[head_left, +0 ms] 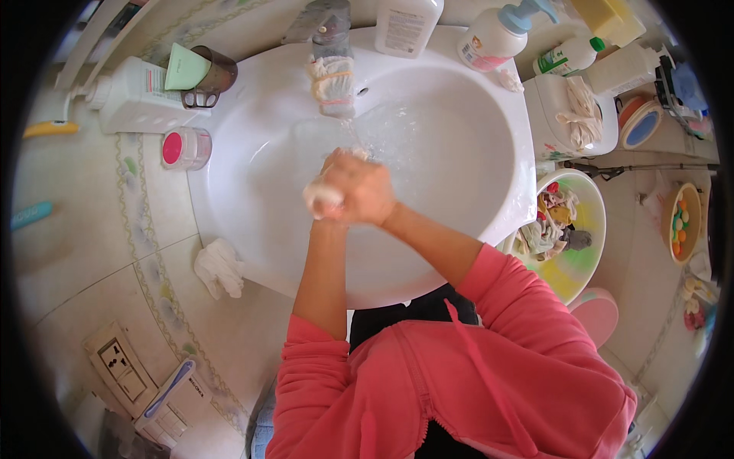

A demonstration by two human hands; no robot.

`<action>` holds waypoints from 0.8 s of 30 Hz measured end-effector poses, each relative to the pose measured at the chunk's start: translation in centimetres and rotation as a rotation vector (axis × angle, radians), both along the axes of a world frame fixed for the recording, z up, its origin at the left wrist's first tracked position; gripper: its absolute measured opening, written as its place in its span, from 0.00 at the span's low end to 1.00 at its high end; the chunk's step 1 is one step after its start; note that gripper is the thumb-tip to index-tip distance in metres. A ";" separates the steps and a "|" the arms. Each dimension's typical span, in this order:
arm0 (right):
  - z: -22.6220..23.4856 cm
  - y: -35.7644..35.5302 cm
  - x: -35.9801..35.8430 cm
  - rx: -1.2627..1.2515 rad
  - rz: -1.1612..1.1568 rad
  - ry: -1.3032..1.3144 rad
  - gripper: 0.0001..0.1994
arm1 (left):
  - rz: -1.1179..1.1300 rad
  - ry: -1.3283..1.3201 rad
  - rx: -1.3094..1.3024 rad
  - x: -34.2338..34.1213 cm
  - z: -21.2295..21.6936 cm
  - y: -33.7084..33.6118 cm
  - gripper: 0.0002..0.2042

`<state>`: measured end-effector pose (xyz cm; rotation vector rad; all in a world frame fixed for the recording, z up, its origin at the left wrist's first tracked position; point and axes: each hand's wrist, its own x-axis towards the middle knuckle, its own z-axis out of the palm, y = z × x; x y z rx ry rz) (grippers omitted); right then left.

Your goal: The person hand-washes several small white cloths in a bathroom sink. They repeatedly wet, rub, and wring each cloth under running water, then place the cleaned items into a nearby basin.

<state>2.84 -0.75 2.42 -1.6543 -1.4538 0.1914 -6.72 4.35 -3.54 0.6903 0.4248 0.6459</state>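
In the head view, a white washbasin (264,218) fills the upper middle of a tiled bathroom. Mid-frame, under one cloth-wrapped faucet (332,32), two bare forearms meet: the right hand (367,187) is pressed over the left hand (334,162), one whitish lump (325,197) at them; blur hides each one's grip. One pump bottle (493,42) stands upper right.

2 hands (361,188) bunched together (slightly blurred), bare forearms (325,275) converging

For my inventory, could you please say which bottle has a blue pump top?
The white bottle at the right back of the sink; its blue pump sets it apart from the green-capped bottle farther right.
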 end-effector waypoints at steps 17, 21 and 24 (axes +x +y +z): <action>-3.0 -4.8 11.7 -0.578 0.136 -0.589 0.39 | -0.012 1.261 1.128 -4.5 -1.0 4.8 0.26; -5.5 -3.3 9.9 -0.713 0.239 -0.588 0.33 | -0.628 1.501 1.303 -1.3 2.5 1.8 0.34; -8.0 -1.6 9.4 -0.750 0.048 -0.204 0.28 | -0.277 1.202 0.574 -0.8 1.9 3.3 0.33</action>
